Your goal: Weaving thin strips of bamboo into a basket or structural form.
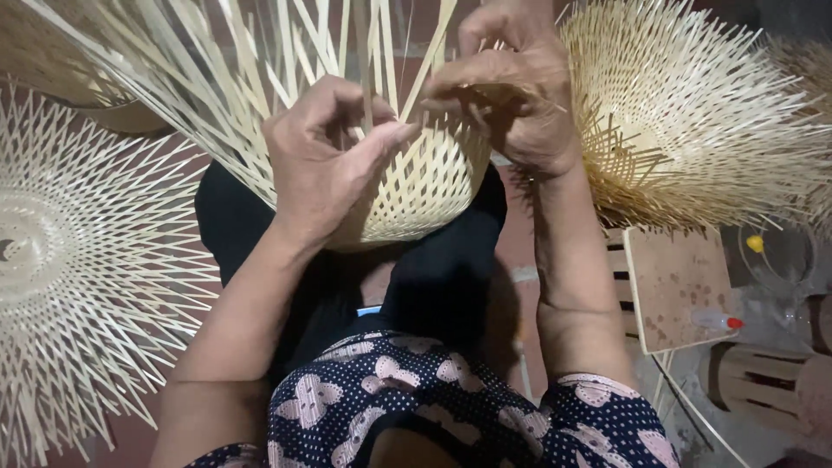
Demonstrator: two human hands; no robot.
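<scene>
A half-woven bamboo basket rests on my lap, its rounded bottom toward me and long loose strips fanning up and out. My left hand grips the basket's wall, thumb and fingers pinching an upright strip. My right hand is closed on strips at the basket's right rim, fingers curled around them. Both hands touch the weave.
A flat woven bamboo base with splayed strips lies on the floor at left. Another unfinished basket with bristling strips sits at right. A small wooden stool, a little bottle with a red cap and wooden blocks are at lower right.
</scene>
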